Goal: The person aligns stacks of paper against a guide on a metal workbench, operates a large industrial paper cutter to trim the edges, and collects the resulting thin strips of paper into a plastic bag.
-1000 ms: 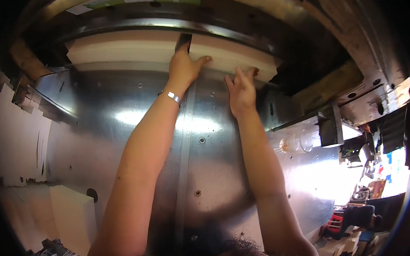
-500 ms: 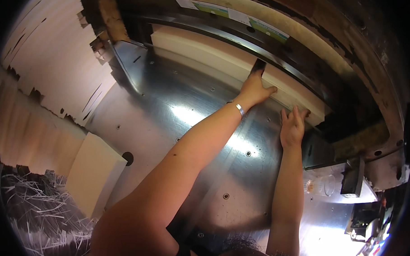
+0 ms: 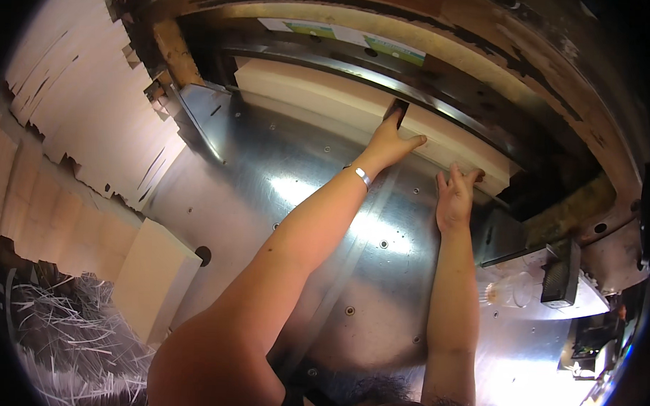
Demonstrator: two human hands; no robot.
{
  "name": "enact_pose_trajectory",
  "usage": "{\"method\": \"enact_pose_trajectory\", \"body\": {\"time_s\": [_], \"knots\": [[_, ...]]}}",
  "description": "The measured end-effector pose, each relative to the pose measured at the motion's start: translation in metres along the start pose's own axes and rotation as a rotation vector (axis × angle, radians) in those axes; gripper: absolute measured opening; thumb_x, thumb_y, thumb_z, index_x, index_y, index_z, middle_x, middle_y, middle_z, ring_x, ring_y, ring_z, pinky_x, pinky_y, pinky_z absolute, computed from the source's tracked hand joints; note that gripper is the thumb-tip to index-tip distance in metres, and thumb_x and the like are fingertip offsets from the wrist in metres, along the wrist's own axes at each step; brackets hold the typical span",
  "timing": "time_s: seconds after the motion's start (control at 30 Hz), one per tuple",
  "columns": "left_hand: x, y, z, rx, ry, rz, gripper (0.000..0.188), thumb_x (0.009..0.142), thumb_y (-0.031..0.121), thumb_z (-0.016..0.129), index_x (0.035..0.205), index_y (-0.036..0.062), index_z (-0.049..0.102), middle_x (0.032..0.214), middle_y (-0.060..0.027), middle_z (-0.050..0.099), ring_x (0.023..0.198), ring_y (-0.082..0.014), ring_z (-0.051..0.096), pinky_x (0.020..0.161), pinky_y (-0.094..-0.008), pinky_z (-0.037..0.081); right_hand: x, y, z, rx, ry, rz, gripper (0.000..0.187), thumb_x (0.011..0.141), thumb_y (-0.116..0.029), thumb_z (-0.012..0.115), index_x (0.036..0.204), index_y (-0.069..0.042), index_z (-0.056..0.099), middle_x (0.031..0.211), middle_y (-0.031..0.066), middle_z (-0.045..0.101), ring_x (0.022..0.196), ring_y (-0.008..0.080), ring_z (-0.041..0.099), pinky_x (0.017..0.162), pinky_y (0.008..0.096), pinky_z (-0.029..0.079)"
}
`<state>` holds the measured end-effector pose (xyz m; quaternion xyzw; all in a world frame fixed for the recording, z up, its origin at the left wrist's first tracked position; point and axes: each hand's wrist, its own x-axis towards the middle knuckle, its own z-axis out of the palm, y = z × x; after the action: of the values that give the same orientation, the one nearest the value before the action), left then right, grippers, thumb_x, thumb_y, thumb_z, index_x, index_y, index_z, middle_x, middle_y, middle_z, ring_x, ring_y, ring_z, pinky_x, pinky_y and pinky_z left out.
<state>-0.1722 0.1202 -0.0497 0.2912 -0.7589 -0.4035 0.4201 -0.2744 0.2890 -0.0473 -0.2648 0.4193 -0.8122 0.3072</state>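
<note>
A long, pale stack of paper [image 3: 307,95] lies under the dark metal bar of a paper cutter, at the far side of the metal table [image 3: 325,210]. My left hand [image 3: 390,142] reaches to the stack's middle, thumb spread to the right along its near edge. The left fingertips run into a dark patch [image 3: 399,111] there; whether it is a gap or a dark piece I cannot tell. Near the stack's right end, my right hand [image 3: 455,199] is raised with fingers apart, the fingertips at its near face. Neither hand is wrapped round anything.
A pale block [image 3: 154,279] stands at the table's left edge, beside a heap of paper shreds [image 3: 69,344]. A metal side guide [image 3: 203,116] rises at the far left. On the right are a clear plastic cup [image 3: 509,289] and a dark rectangular block [image 3: 560,276].
The whole view has shifted slightly. Both hands keep nearly the same places against the paper stack, which shows no clear movement.
</note>
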Motion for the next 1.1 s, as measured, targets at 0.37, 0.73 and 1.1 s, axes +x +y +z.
{"method": "enact_pose_trajectory", "body": {"time_s": [0.37, 0.73, 1.1], "knots": [[0.007, -0.008, 0.006, -0.215, -0.049, -0.020, 0.082, 0.083, 0.014, 0.080, 0.148, -0.0112, 0.037, 0.155, -0.0233, 0.041, 0.146, -0.0288, 0.037, 0.117, -0.0345, 0.030, 0.021, 0.025, -0.024, -0.176, 0.005, -0.042, 0.105, 0.100, -0.028, 0.061, 0.156, -0.015, -0.027, 0.165, 0.0071, -0.018, 0.154, 0.0263, 0.005, 0.123, 0.0506, 0.013], [0.002, 0.019, 0.005, -0.257, -0.041, -0.033, 0.080, 0.089, 0.039, 0.074, 0.148, -0.0060, 0.043, 0.152, -0.0240, 0.046, 0.142, -0.0299, 0.043, 0.116, -0.0365, 0.031, 0.018, 0.019, -0.022, -0.124, -0.013, 0.012, 0.108, 0.098, -0.023, 0.063, 0.155, -0.017, -0.029, 0.162, 0.0135, -0.001, 0.150, 0.0229, 0.015, 0.122, 0.0396, 0.015], [0.060, -0.024, 0.026, -0.402, 0.145, -0.166, 0.049, 0.093, 0.011, 0.045, 0.138, -0.0029, 0.058, 0.142, -0.0137, 0.059, 0.131, -0.0253, 0.053, 0.111, -0.0360, 0.037, 0.012, 0.002, 0.002, -0.337, 0.005, -0.155, 0.142, 0.081, -0.051, 0.078, 0.145, 0.006, -0.036, 0.154, 0.0267, -0.041, 0.146, 0.0332, -0.033, 0.124, 0.0413, -0.004]]}}
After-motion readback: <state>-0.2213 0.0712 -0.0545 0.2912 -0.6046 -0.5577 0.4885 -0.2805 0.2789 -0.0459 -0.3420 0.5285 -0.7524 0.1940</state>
